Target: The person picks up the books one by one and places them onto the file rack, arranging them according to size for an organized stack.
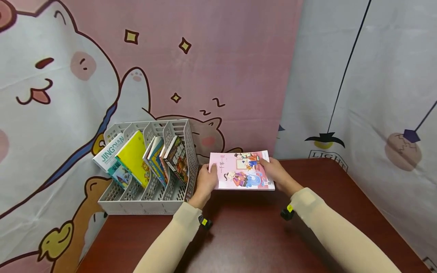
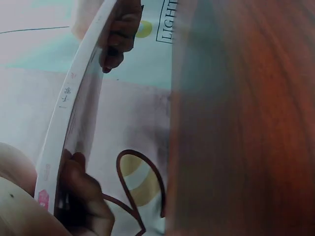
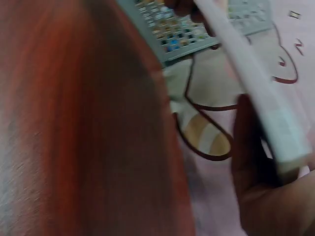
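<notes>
Both hands hold a pink picture book with cartoon figures on its cover, raised over the table. My left hand grips its left edge, thumb on the cover and fingers curled underneath. On the opposite edge my right hand pinches it the same way. From the left wrist view, the white spine faces the camera, with the fingers behind the book. In the right wrist view the book is blurred, between the thumb and fingers of the right hand.
A grey slotted file rack stands at the left on the dark red table. Its compartments hold a JINGDIAN book, a yellow book and several others, including a dark comic book. Printed cloth hangs behind.
</notes>
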Available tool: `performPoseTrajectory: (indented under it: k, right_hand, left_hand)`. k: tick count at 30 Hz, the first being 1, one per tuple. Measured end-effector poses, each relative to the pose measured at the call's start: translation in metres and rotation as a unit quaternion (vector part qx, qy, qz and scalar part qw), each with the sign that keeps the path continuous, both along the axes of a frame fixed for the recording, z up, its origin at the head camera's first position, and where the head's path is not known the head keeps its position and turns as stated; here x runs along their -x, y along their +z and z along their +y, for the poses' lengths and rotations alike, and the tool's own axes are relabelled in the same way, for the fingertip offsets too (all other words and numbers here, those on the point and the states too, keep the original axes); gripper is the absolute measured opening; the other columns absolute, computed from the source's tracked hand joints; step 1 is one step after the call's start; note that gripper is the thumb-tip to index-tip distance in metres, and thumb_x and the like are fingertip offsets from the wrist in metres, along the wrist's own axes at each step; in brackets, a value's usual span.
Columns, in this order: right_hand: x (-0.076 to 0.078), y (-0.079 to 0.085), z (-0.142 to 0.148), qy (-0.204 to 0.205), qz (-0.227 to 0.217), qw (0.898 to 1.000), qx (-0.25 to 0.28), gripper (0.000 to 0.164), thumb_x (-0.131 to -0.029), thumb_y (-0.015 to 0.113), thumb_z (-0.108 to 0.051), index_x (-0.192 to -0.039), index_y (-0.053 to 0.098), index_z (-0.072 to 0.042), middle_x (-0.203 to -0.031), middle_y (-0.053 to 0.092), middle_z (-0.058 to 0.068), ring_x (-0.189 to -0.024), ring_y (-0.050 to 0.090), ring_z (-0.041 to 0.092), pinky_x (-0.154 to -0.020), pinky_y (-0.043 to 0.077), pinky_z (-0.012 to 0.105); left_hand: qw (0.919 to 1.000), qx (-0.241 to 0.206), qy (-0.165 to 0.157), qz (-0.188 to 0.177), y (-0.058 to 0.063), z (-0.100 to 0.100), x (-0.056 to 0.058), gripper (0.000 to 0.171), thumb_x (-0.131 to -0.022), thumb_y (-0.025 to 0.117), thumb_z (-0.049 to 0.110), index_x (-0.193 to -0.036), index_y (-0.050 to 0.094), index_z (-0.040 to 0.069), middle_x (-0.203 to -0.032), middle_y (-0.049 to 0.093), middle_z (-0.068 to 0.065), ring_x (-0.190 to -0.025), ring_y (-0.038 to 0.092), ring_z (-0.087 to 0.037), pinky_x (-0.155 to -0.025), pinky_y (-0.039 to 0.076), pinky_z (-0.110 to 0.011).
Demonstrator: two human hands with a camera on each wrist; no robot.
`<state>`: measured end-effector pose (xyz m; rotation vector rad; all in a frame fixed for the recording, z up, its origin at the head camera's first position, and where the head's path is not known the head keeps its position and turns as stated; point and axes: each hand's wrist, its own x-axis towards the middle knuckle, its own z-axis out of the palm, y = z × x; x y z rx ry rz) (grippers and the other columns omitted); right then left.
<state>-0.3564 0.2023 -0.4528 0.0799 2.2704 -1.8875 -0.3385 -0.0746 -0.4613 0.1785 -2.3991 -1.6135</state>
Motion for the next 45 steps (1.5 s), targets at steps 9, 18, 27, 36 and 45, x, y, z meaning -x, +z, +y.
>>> performPoseTrajectory:
  k: [9, 18, 27, 36, 45]
  right_hand:
    - [-0.007, -0.015, -0.007, -0.011, 0.027, 0.999, 0.021, 0.062, -0.119, 0.043, -0.046, -0.16, 0.038, 0.0, -0.1, 0.075, 0.004, -0.076, 0.078, 0.012, -0.068, 0.067, 0.032]
    - [0.006, -0.01, 0.005, 0.002, 0.005, 0.999, -0.034, 0.066, -0.117, 0.047, -0.05, -0.16, 0.037, -0.001, -0.113, 0.075, 0.01, -0.085, 0.077, 0.013, -0.077, 0.066, 0.031]
    - [0.022, 0.001, 0.042, 0.07, 0.037, 0.993, -0.09, 0.059, -0.115, 0.056, -0.049, -0.157, 0.055, -0.006, -0.153, 0.06, 0.021, -0.118, 0.069, 0.026, -0.094, 0.066, 0.039]
    - [0.031, 0.015, 0.048, 0.214, 0.021, 0.961, -0.177, 0.06, -0.111, 0.062, -0.056, -0.152, 0.066, -0.012, -0.127, 0.077, 0.012, -0.094, 0.078, 0.02, -0.082, 0.065, 0.033]
    - [0.02, 0.004, 0.04, 0.289, -0.026, 0.953, -0.085, 0.051, -0.116, 0.054, -0.046, -0.147, 0.061, -0.006, -0.11, 0.08, 0.009, -0.088, 0.082, 0.023, -0.079, 0.069, 0.038]
  left_hand:
    - [0.998, -0.026, -0.05, -0.028, -0.017, -0.004, 0.001, 0.043, -0.115, 0.054, 0.026, -0.142, 0.057, -0.008, -0.122, 0.067, -0.025, -0.103, 0.065, -0.03, -0.089, 0.056, -0.04]
    - [0.9953, -0.057, -0.074, -0.027, -0.008, -0.012, 0.01, 0.047, -0.116, 0.053, 0.027, -0.148, 0.056, -0.006, -0.126, 0.067, -0.024, -0.101, 0.064, -0.025, -0.088, 0.056, -0.035]
    - [0.9874, -0.073, -0.137, -0.032, -0.007, -0.024, 0.017, 0.041, -0.114, 0.06, 0.029, -0.139, 0.066, -0.002, -0.108, 0.072, -0.014, -0.085, 0.067, -0.015, -0.074, 0.054, -0.024]
    - [0.9718, -0.094, -0.213, -0.038, -0.005, -0.025, 0.021, 0.038, -0.113, 0.063, 0.027, -0.144, 0.066, 0.004, -0.096, 0.075, -0.007, -0.073, 0.07, -0.012, -0.064, 0.058, -0.026]
    - [0.9665, -0.072, -0.236, -0.069, -0.009, -0.027, 0.021, 0.047, -0.113, 0.063, 0.034, -0.149, 0.063, 0.004, -0.098, 0.074, -0.007, -0.076, 0.07, -0.013, -0.067, 0.059, -0.026]
